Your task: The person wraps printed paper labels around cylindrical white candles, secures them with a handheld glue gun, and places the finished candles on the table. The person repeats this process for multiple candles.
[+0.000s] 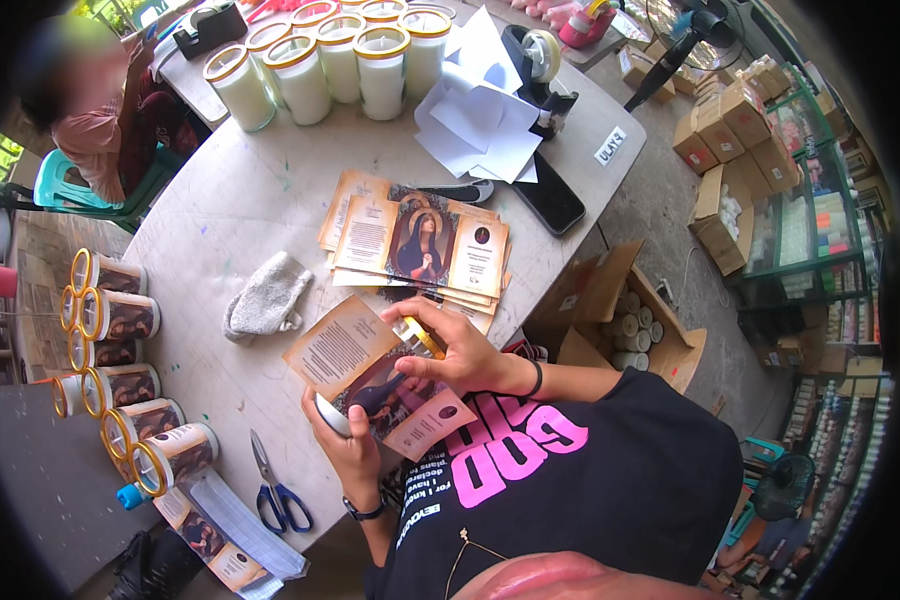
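Between both hands is a glass candle jar [333, 415] lying on its side, with a printed paper label [386, 390] spread over it. My left hand [345, 446] holds its white base end; my right hand [442, 345] grips the gold-rimmed end. Part of the jar is hidden by the label and fingers. A stack of similar labels [420, 244] lies just beyond the hands. A crumpled grey cloth [266, 298] rests to the left of the stack. Scissors with blue handles [276, 491] lie at the near table edge, left of my left hand.
White candles in glass jars [300, 79] stand at the far side; several labelled jars [139, 382] lie along the left edge. White papers [480, 124], a tape dispenser [547, 82] and a black phone [547, 191] are far right. A person [94, 142] sits at upper left. An open carton [607, 319] is right.
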Available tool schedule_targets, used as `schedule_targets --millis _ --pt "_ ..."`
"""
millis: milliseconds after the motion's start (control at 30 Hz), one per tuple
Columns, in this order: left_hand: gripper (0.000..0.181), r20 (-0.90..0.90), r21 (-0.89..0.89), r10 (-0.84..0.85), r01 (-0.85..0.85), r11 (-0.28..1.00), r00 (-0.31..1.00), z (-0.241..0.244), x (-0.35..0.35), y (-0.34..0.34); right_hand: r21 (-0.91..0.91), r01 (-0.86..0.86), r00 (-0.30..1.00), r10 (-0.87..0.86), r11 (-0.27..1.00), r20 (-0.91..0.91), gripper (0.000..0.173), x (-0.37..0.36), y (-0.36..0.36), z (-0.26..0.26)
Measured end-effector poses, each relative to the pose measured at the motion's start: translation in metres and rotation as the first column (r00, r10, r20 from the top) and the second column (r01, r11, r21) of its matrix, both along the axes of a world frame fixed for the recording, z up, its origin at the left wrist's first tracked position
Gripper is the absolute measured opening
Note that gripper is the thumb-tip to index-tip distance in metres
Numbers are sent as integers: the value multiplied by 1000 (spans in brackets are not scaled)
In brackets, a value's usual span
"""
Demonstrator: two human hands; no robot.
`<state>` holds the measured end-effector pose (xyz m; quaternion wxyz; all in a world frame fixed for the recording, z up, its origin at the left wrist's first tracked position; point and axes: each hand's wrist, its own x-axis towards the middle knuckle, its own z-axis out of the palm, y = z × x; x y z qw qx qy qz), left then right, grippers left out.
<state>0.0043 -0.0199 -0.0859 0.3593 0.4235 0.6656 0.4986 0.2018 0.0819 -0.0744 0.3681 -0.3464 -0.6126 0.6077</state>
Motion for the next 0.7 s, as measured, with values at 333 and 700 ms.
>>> schedule_targets --millis 333,700 --pt "81 -61 12 9 -8 1000 998 -8 -3 0 4 36 999 -36 999 12 59 -1 -1 10" --pt "81 -36 29 7 -6 1000 999 -10 -2 1 112 13 999 -17 994 38 55 -1 1 3"
